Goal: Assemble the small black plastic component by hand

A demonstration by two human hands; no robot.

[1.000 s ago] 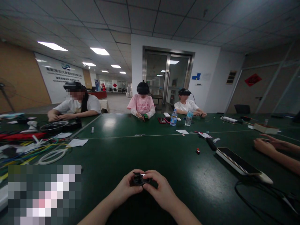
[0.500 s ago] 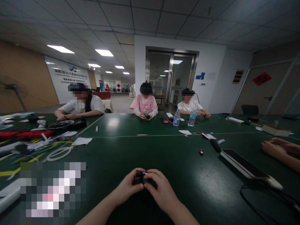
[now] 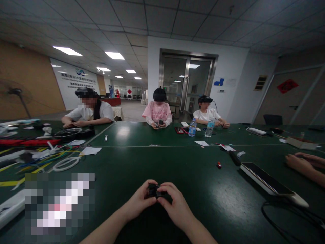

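Observation:
A small black object is held between my two hands above the green table, low in the middle of the head view. My left hand grips its left side with thumb and fingers. On the other side, the fingers and thumb of my right hand close on its right part. The fingers hide much of the object, and its details are too dark to tell. A small red item lies on the table to the right, beyond my hands.
Cables and tools crowd the left. A white device with a dark screen and a black cable lie right. Two bottles stand farther back. Three people sit opposite; another person's hands are at far right.
The view has shifted slightly. The black object sits at a slightly different angle between my hands, and my right fingers have moved a little. The person opposite in pink has turned the item they hold.

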